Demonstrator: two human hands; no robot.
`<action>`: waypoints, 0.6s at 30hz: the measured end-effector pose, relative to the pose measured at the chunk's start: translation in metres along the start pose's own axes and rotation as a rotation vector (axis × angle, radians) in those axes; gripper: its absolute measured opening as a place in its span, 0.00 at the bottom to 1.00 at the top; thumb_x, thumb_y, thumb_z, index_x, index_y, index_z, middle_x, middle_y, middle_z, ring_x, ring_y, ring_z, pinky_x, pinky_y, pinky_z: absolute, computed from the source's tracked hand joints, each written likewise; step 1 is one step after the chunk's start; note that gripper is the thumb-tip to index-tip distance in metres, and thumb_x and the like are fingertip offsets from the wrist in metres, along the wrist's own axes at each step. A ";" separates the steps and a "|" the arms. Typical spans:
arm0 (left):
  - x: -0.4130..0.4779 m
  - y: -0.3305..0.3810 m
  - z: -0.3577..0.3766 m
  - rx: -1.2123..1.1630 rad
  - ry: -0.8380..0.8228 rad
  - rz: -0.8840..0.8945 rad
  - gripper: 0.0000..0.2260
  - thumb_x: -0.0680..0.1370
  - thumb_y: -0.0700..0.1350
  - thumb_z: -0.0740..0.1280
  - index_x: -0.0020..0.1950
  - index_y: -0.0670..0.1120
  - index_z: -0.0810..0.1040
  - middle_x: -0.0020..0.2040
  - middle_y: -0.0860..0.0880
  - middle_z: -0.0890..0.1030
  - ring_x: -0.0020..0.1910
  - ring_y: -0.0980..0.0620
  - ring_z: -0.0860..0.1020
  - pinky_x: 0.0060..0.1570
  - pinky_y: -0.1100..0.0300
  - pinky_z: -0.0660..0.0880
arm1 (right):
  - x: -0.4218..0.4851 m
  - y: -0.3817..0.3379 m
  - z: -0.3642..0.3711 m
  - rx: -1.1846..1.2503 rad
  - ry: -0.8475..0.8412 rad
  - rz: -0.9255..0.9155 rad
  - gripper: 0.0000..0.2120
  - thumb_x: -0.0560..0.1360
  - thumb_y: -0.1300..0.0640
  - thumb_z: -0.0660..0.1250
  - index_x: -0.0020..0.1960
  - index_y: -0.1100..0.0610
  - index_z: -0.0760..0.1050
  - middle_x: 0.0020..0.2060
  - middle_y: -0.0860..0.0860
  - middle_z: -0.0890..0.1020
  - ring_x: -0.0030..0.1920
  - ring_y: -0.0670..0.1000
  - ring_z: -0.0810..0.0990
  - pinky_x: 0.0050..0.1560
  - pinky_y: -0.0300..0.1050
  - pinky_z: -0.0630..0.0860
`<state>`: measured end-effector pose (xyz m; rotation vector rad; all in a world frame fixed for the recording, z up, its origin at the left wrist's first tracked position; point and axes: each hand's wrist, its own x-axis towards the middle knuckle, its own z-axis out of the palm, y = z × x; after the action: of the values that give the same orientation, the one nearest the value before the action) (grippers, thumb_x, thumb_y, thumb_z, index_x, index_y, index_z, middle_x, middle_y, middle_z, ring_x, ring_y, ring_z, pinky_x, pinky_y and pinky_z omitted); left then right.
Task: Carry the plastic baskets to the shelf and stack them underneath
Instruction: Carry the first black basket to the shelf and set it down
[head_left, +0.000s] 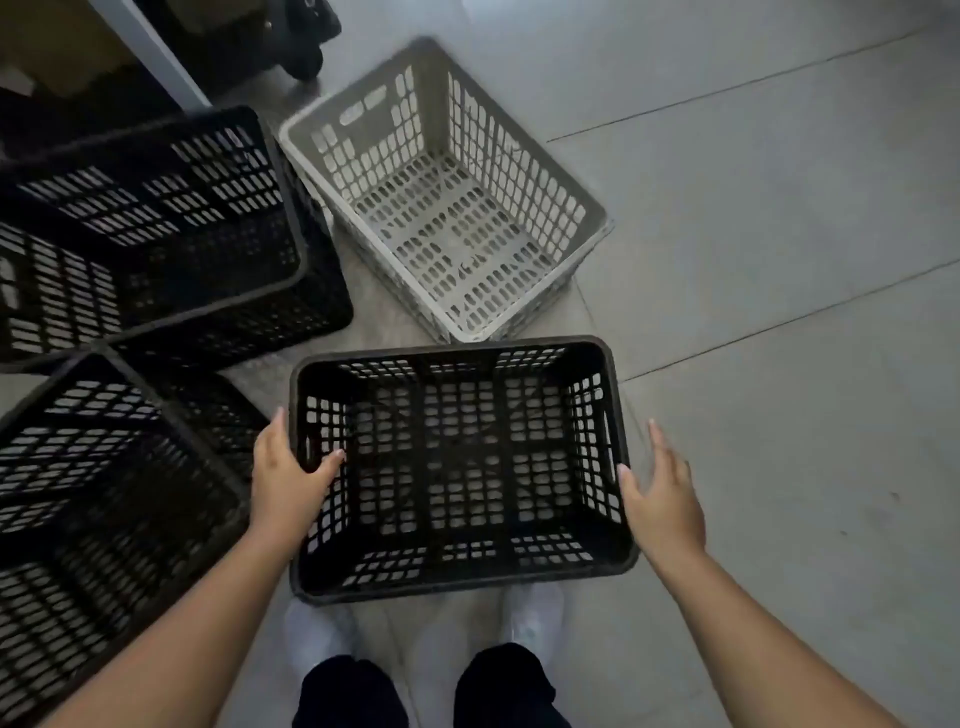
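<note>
A black plastic basket (452, 353) with lattice walls stands on the tiled floor right in front of my feet. My left hand (291, 475) grips its left rim, thumb inside the wall. My right hand (662, 493) is beside the right rim with fingers spread, the thumb touching the rim. A grey basket (597, 208) sits behind it, turned at an angle. Two more black baskets are at the left: one at upper left (291, 218), one at lower left (171, 415).
A pale post or shelf leg (150, 52) runs diagonally at the top left, with dark objects and a wheeled item (306, 47) behind it. Bare grey floor tiles (779, 260) spread to the right. My white shoes (535, 618) show below the basket.
</note>
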<state>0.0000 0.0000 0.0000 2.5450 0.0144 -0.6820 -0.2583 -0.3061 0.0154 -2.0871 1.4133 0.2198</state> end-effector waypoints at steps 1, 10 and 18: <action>0.007 -0.007 0.010 -0.003 0.025 0.003 0.41 0.75 0.51 0.72 0.81 0.47 0.52 0.78 0.43 0.59 0.76 0.44 0.61 0.72 0.49 0.61 | 0.006 0.004 0.014 -0.002 0.002 -0.009 0.32 0.78 0.49 0.62 0.78 0.43 0.50 0.73 0.54 0.66 0.67 0.59 0.71 0.58 0.56 0.74; 0.040 -0.070 0.058 0.062 0.070 -0.113 0.22 0.81 0.42 0.61 0.74 0.50 0.62 0.60 0.39 0.80 0.55 0.35 0.78 0.51 0.46 0.74 | 0.063 0.023 0.090 -0.083 0.050 0.000 0.31 0.81 0.59 0.54 0.77 0.38 0.47 0.68 0.55 0.71 0.51 0.59 0.78 0.43 0.49 0.72; -0.018 -0.032 -0.001 0.089 0.089 -0.030 0.19 0.81 0.47 0.60 0.73 0.51 0.65 0.53 0.42 0.82 0.48 0.37 0.79 0.43 0.48 0.73 | -0.011 -0.004 -0.016 -0.099 0.053 0.011 0.33 0.80 0.61 0.55 0.78 0.43 0.45 0.67 0.59 0.71 0.59 0.62 0.74 0.54 0.56 0.72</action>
<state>-0.0193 0.0309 -0.0061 2.6635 0.0532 -0.5926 -0.2623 -0.3054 0.0347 -2.1801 1.4729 0.2455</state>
